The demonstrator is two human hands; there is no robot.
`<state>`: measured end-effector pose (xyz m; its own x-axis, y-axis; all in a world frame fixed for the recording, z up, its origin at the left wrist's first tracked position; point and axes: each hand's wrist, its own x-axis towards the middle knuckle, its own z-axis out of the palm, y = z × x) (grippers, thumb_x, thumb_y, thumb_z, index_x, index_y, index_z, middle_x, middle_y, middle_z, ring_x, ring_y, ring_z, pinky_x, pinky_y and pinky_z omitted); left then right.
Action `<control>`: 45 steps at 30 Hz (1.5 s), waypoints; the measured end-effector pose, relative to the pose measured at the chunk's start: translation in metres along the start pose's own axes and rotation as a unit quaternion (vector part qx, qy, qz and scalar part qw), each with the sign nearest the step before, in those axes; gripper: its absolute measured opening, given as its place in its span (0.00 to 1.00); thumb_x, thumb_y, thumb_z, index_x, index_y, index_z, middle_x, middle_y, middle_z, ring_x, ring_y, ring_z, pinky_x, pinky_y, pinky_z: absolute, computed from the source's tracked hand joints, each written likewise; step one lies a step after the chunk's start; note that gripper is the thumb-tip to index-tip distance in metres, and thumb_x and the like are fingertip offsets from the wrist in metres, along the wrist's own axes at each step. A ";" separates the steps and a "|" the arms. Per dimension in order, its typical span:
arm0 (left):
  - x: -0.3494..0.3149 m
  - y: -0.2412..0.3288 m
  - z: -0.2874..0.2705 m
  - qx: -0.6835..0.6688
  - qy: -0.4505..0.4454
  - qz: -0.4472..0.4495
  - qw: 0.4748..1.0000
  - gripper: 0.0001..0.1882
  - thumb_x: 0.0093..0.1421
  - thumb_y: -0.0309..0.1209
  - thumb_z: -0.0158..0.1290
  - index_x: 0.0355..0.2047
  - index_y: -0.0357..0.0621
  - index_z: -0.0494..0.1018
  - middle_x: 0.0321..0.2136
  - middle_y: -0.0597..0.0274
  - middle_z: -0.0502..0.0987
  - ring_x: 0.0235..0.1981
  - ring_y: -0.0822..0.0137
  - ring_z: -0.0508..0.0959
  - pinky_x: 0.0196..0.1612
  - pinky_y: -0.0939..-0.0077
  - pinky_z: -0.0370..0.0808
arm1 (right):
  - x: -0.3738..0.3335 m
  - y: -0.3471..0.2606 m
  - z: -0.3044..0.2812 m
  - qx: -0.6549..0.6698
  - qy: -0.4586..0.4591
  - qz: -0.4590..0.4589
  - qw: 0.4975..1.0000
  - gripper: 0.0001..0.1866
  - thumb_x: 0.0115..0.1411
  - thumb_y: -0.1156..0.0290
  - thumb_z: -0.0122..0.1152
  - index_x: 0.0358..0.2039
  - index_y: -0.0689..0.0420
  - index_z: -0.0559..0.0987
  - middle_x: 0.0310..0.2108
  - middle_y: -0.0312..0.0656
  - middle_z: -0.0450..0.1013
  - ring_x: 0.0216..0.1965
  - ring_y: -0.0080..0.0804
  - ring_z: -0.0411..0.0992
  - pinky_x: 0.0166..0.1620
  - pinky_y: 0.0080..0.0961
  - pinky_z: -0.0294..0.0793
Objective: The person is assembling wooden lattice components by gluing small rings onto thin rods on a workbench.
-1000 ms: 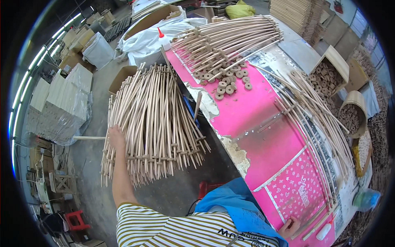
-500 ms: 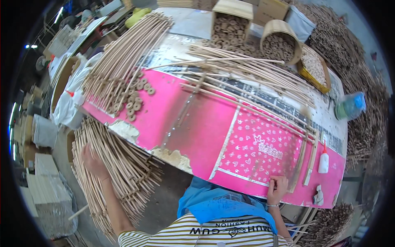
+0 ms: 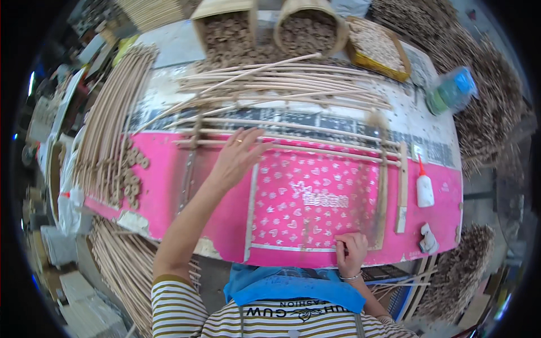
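Observation:
My left hand [image 3: 239,155] reaches over the pink board, its fingers stretched out over thin wooden sticks [image 3: 315,151] that lie across two upright wooden strips. Whether the fingertips touch the sticks I cannot tell. My right hand [image 3: 352,250] rests at the board's front edge with its fingers curled in; what they hold, if anything, is hidden. To the right of the sticks' ends is a narrow wooden piece [image 3: 402,191]. A white glue bottle with a red tip [image 3: 425,188] stands beside it, and a crumpled white scrap [image 3: 428,239] lies nearer me.
Long sticks [image 3: 110,124] are stacked at the left beside loose wooden rings [image 3: 132,180]. More sticks [image 3: 124,270] hang below the table's left side. Behind stand a box of rings [image 3: 225,11], a round tub [image 3: 282,34], a yellow tray [image 3: 394,73] and a green bottle [image 3: 442,98].
My left hand has moved from the bundle of sticks below the table, up and right to the sticks on the board. The view has shifted. My right hand stays at the front edge.

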<state>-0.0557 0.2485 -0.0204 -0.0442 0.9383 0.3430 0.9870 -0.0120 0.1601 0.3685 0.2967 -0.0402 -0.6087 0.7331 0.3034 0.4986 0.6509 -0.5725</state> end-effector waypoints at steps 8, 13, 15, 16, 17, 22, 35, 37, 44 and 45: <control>0.021 -0.023 0.024 -0.027 -0.050 0.016 0.998 0.17 0.62 0.29 0.59 0.52 0.57 0.80 0.56 0.59 0.75 0.57 0.55 0.77 0.66 0.50 0.68 | -0.001 0.000 -0.005 -0.003 0.008 0.010 1.000 0.08 0.56 0.76 0.68 0.36 0.50 0.84 0.34 0.38 0.74 0.38 0.41 0.71 0.40 0.38 0.66; -0.022 -0.004 -0.021 -0.002 -0.005 0.009 1.000 0.16 0.63 0.28 0.53 0.51 0.55 0.81 0.48 0.62 0.76 0.47 0.57 0.78 0.50 0.59 0.72 | -0.001 0.000 -0.001 0.001 0.009 -0.012 1.000 0.08 0.56 0.77 0.67 0.36 0.52 0.84 0.34 0.39 0.74 0.38 0.41 0.71 0.42 0.38 0.67; -0.055 0.007 -0.060 0.011 0.003 -0.039 0.999 0.15 0.63 0.28 0.52 0.48 0.53 0.81 0.47 0.62 0.77 0.44 0.57 0.77 0.47 0.58 0.71 | 0.000 -0.001 0.003 0.006 0.008 -0.022 1.000 0.07 0.56 0.77 0.66 0.36 0.53 0.83 0.33 0.41 0.74 0.38 0.42 0.72 0.43 0.39 0.68; -0.075 0.011 -0.081 0.027 0.006 -0.063 0.998 0.15 0.63 0.28 0.52 0.48 0.53 0.81 0.47 0.62 0.77 0.44 0.57 0.77 0.47 0.58 0.71 | -0.001 0.000 0.005 0.013 0.009 -0.032 0.999 0.07 0.57 0.77 0.66 0.36 0.54 0.83 0.33 0.42 0.74 0.38 0.44 0.72 0.43 0.40 0.68; -0.101 0.016 -0.105 0.013 0.043 -0.112 0.993 0.14 0.62 0.28 0.53 0.47 0.52 0.81 0.46 0.62 0.77 0.44 0.57 0.77 0.46 0.59 0.71 | -0.001 0.001 0.009 0.024 0.006 -0.047 0.999 0.07 0.57 0.78 0.65 0.36 0.54 0.83 0.33 0.43 0.74 0.38 0.45 0.72 0.43 0.41 0.68; -0.233 0.060 -0.211 0.051 0.178 -0.313 0.931 0.14 0.63 0.25 0.60 0.50 0.43 0.79 0.50 0.56 0.77 0.47 0.50 0.79 0.52 0.57 0.75 | -0.009 0.023 0.012 0.024 0.031 -0.083 0.996 0.05 0.63 0.75 0.62 0.38 0.59 0.82 0.33 0.46 0.73 0.38 0.45 0.71 0.43 0.42 0.67; -0.066 0.047 -0.190 0.101 0.281 -0.057 0.953 0.05 0.63 0.29 0.53 0.39 0.52 0.75 0.39 0.63 0.73 0.44 0.61 0.80 0.52 0.61 0.75 | -0.017 0.040 0.018 0.010 0.007 -0.091 0.996 0.06 0.65 0.73 0.59 0.39 0.59 0.82 0.34 0.47 0.72 0.37 0.47 0.69 0.41 0.43 0.67; -0.043 0.055 -0.183 0.186 0.302 -0.042 0.934 0.04 0.62 0.30 0.54 0.37 0.50 0.74 0.38 0.63 0.73 0.43 0.62 0.80 0.46 0.66 0.78 | -0.016 0.039 0.014 -0.009 0.010 -0.080 0.997 0.06 0.65 0.73 0.59 0.39 0.59 0.82 0.34 0.47 0.73 0.37 0.47 0.70 0.41 0.43 0.67; -0.046 0.052 -0.144 0.251 0.187 -0.028 0.949 0.08 0.61 0.33 0.55 0.40 0.52 0.77 0.37 0.65 0.75 0.43 0.65 0.80 0.41 0.66 0.75 | -0.011 0.026 0.014 0.037 0.012 -0.064 0.997 0.05 0.59 0.78 0.61 0.36 0.59 0.82 0.33 0.46 0.73 0.37 0.46 0.70 0.41 0.42 0.68; -0.048 0.049 -0.137 0.251 0.215 -0.012 0.944 0.08 0.61 0.33 0.54 0.41 0.54 0.78 0.37 0.65 0.76 0.44 0.65 0.80 0.44 0.65 0.75 | -0.010 0.025 0.015 0.036 0.012 -0.060 0.997 0.05 0.59 0.78 0.61 0.36 0.59 0.82 0.33 0.46 0.73 0.37 0.46 0.70 0.41 0.42 0.68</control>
<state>-0.0260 0.1560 0.0980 -0.0192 0.7076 0.7064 0.9289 0.2739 -0.2492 0.3776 0.3033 -0.0693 -0.6463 0.6557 0.3904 0.3771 0.7192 -0.5836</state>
